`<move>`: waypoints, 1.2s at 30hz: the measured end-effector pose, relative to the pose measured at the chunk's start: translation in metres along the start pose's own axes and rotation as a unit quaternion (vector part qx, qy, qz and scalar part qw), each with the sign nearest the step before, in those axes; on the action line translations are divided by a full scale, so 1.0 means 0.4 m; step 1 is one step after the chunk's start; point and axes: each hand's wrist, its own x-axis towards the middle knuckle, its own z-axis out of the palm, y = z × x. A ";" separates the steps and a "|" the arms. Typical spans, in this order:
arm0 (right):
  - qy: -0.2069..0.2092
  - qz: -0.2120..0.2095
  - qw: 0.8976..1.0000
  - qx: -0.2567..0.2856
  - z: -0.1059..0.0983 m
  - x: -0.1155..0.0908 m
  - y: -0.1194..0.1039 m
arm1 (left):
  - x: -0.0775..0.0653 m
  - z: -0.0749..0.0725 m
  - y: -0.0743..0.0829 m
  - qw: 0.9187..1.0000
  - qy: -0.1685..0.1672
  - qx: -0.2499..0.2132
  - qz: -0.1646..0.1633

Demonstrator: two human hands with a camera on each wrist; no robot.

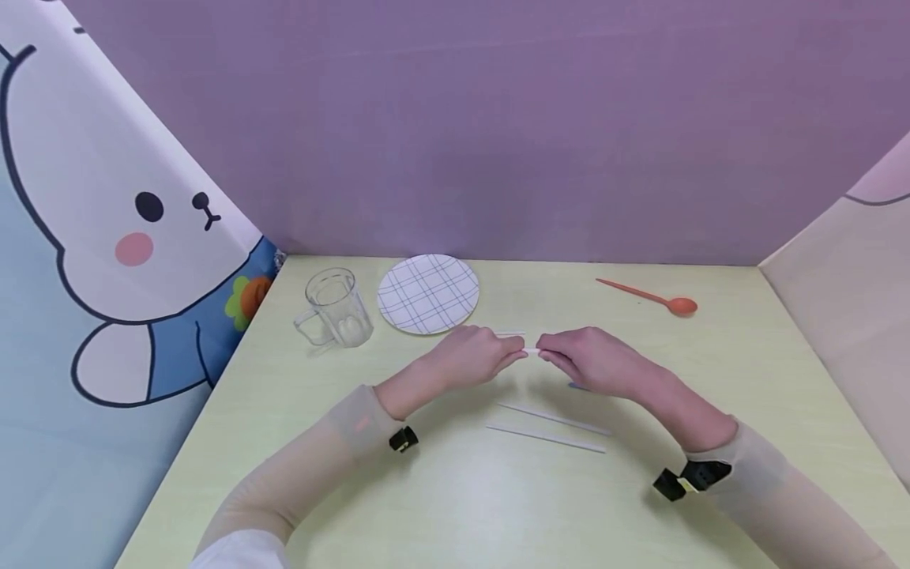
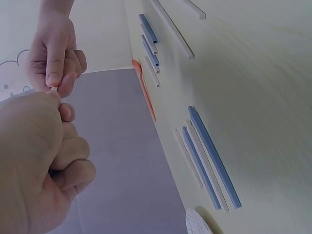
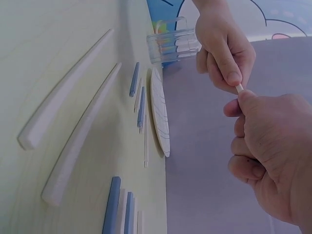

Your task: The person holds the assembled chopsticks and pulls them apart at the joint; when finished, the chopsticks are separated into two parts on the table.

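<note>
Both hands hold a slim white stick (image 1: 531,350) above the table, and only a short bit of it shows between them. My left hand (image 1: 472,356) pinches one end between thumb and curled forefinger. From the other side, my right hand (image 1: 597,359) pinches it likewise, its knuckles close to the left ones. Most of the stick is hidden inside the fingers. Below the hands, blue sticks (image 2: 214,156) and white sticks lie side by side in two groups. Nearer the body are two longer white sticks (image 1: 546,438), roughly parallel on the table.
A clear glass mug (image 1: 340,312) stands at the back left, beside a round plate (image 1: 428,294) with a blue grid pattern. At the back right lies an orange spoon (image 1: 681,306). A purple backdrop (image 1: 498,142) rises behind the table's far edge.
</note>
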 end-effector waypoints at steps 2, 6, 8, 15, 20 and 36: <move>0.005 -0.007 1.000 0.000 -0.001 -0.002 0.000 | 0.001 0.002 0.000 1.000 0.001 0.002 0.001; 0.016 -0.022 1.000 -0.002 0.000 -0.005 0.003 | 0.000 0.002 -0.001 1.000 -0.003 0.001 0.006; 0.020 -0.027 0.999 -0.002 0.001 -0.005 0.005 | -0.001 0.001 -0.001 1.000 -0.004 0.000 0.007; 0.019 -0.017 1.000 -0.006 0.001 -0.003 0.001 | -0.002 -0.002 -0.001 1.000 -0.007 -0.008 0.002; 0.022 -0.020 1.000 -0.007 0.003 -0.004 0.002 | -0.002 -0.003 -0.003 1.000 -0.017 -0.011 -0.001; 0.024 -0.019 1.000 -0.009 0.005 -0.007 0.001 | -0.008 0.005 -0.004 1.000 0.005 -0.005 0.005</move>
